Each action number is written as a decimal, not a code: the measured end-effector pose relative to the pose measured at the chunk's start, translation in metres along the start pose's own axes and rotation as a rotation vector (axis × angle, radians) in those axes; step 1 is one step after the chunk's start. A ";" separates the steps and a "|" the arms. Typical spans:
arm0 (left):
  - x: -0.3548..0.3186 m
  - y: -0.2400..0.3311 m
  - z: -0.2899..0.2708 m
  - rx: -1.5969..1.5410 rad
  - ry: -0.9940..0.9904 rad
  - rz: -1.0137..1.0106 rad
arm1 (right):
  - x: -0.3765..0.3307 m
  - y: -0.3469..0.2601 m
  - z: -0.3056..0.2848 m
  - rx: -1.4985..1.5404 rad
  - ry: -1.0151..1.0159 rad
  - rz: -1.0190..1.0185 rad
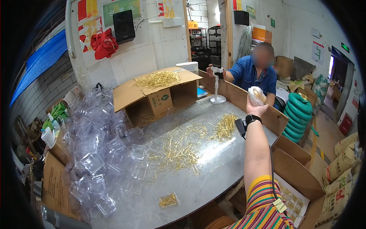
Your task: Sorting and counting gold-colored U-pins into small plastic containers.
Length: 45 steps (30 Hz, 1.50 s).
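Observation:
My right arm, in a striped sleeve, reaches far out over the right side of the table. My right hand [258,109] is closed around a small clear plastic bag [257,96] with something pale inside; I cannot make out its contents. A black strap with a small device circles that wrist. My left hand is not in view. Below the arm lies the grey table [225,168] with thin gold-coloured wire pieces [179,152] strewn across it, and a denser pile [227,126] nearer the hand. A small clear box of gold pieces [168,200] sits by the front edge.
Clear plastic boxes [91,152] heap up on the left. A cardboard box [126,89] carries more gold pieces. A white stand [218,100] is beside a person in blue [244,72] across the table. Filled packs lie in a carton [291,202] at right.

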<state>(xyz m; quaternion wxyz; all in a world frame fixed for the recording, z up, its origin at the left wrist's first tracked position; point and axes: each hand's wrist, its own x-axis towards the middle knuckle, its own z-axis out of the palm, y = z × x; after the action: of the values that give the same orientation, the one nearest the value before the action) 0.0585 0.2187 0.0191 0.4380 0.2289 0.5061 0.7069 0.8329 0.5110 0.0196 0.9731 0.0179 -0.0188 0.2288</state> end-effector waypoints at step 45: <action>-0.023 0.004 -0.011 -0.024 0.093 0.098 | -0.053 0.079 0.022 -0.761 0.030 0.053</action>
<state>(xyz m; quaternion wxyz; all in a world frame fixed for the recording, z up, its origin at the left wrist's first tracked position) 0.0606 0.1934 0.0213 0.3816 0.2148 0.5056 0.7434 0.7499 0.5569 0.0411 0.9041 -0.3487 -0.0886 0.2306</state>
